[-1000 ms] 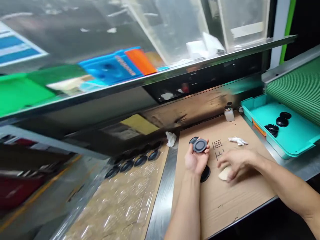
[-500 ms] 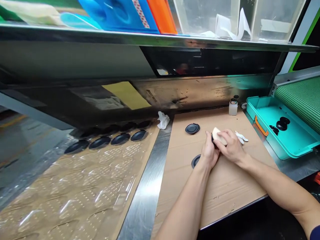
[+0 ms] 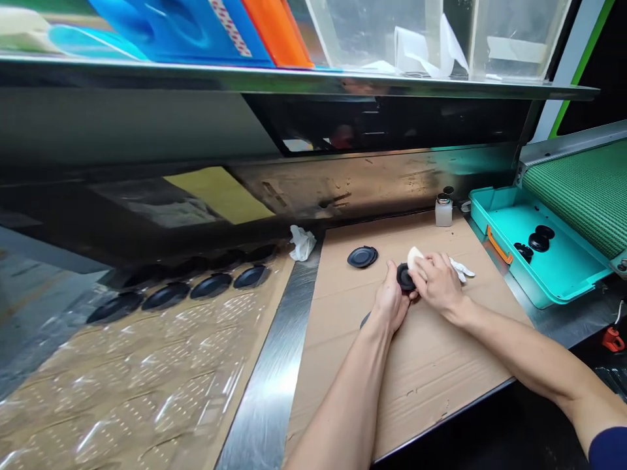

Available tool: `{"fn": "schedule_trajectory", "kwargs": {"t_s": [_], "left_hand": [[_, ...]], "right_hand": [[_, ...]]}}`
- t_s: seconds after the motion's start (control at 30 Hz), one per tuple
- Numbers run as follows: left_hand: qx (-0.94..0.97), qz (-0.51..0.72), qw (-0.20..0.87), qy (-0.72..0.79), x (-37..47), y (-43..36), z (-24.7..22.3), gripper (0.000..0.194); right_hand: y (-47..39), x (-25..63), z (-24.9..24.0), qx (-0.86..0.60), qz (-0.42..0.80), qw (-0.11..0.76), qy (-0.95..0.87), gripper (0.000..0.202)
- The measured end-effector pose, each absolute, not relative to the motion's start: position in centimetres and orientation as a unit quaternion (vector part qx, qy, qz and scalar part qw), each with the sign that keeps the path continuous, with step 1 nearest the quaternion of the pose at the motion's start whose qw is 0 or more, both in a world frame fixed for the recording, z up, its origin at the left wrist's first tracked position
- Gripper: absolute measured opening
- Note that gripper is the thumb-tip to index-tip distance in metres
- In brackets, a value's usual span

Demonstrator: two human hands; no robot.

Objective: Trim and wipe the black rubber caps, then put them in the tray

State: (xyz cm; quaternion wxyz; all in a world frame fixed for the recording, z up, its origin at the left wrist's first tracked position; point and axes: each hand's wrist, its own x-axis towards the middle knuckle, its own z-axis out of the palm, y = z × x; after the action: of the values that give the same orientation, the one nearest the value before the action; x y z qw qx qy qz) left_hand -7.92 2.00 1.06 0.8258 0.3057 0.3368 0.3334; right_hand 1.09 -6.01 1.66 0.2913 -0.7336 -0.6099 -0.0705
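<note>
My left hand (image 3: 392, 302) holds a round black part (image 3: 405, 277) above the cardboard sheet (image 3: 441, 365). Pressed to the right side of that part is a whitish pad (image 3: 415, 257), gripped by the fingers of my right hand (image 3: 439, 284). Another black disc (image 3: 363, 256) lies on the cardboard to the left. A further dark disc (image 3: 365, 319) is mostly hidden behind my left wrist. Beyond my right hand lies a crumpled white cloth (image 3: 461, 269).
A small bottle (image 3: 443, 213) stands at the cardboard's back edge. At right is a teal bin (image 3: 563, 277) with black parts, beside a green conveyor (image 3: 588, 189). At left, a clear plastic tray (image 3: 161, 378) carries black discs in its back rows. White tissue (image 3: 302, 243) sits between.
The view has shifted, so the surroundings appear further left. The black part in my left hand now shows its round face, and the pad is at its right edge.
</note>
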Motion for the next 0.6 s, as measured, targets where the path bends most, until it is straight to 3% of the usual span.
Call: {"fn": "schedule_trajectory", "kwargs": {"t_s": [0.23, 0.43, 0.6], "left_hand": [[0.329, 0.331, 0.828, 0.312, -8.0, 1.8, 0.7, 0.055], [0.342, 0.343, 0.832, 0.270, -7.5, 1.6, 0.4, 0.048], [0.305, 0.361, 0.838, 0.273, -7.2, 1.3, 0.3, 0.052]], "right_hand": [[-5.0, 2.7, 1.6, -0.730, -0.029, 0.334, -0.595, 0.028], [-4.8, 4.5, 1.5, -0.741, 0.068, 0.416, -0.523, 0.058], [-5.2, 3.0, 2.7, -0.731, 0.083, 0.327, -0.593, 0.035]]}}
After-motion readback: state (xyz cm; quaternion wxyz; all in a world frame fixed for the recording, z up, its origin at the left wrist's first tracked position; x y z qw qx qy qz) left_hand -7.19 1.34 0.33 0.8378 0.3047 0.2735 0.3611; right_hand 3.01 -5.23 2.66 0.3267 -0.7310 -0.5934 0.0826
